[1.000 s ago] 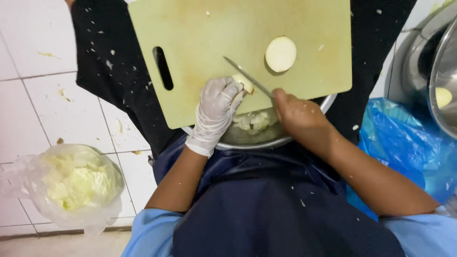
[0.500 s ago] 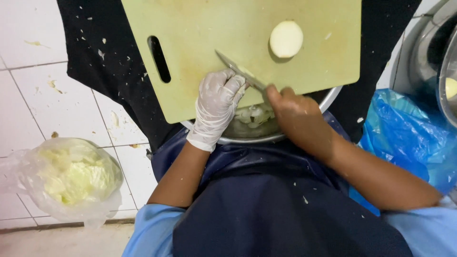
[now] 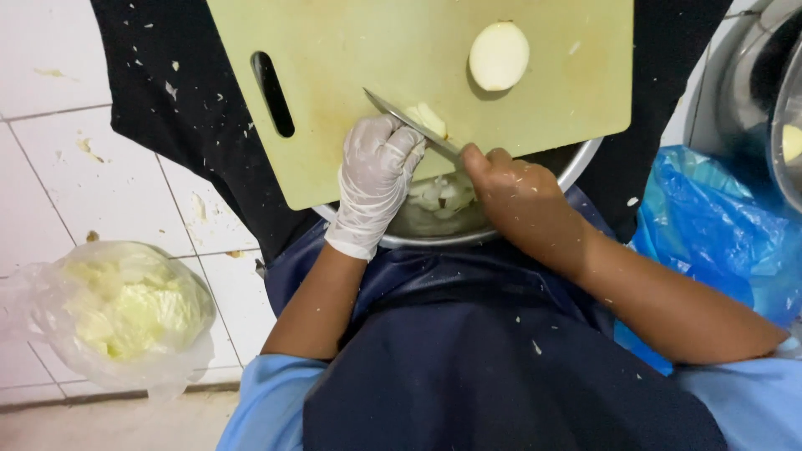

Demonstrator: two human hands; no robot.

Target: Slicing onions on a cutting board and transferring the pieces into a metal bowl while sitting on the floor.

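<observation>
Gloved left hand [image 3: 376,179] pins onion piece [image 3: 428,119] on cutting board [image 3: 351,75]; right hand [image 3: 514,196] grips knife [image 3: 413,125], blade against piece, above steel bowl [image 3: 576,163].

Gloved left hand [image 3: 378,179] curled, bare right hand [image 3: 516,194] fisted

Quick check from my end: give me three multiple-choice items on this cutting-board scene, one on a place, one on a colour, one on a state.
1. Where is the halved onion?
A. on the cutting board
B. in the metal bowl
C. on the floor

2. What colour is the bag at the right?
A. red
B. blue
C. black

3. What covers the left hand?
A. nothing
B. a white glove
C. a cloth

Answers: 1 A, it lies cut face up on the board's far part. 2 B, crumpled blue plastic. 3 B, only the right hand, holding the knife, is bare.
</observation>
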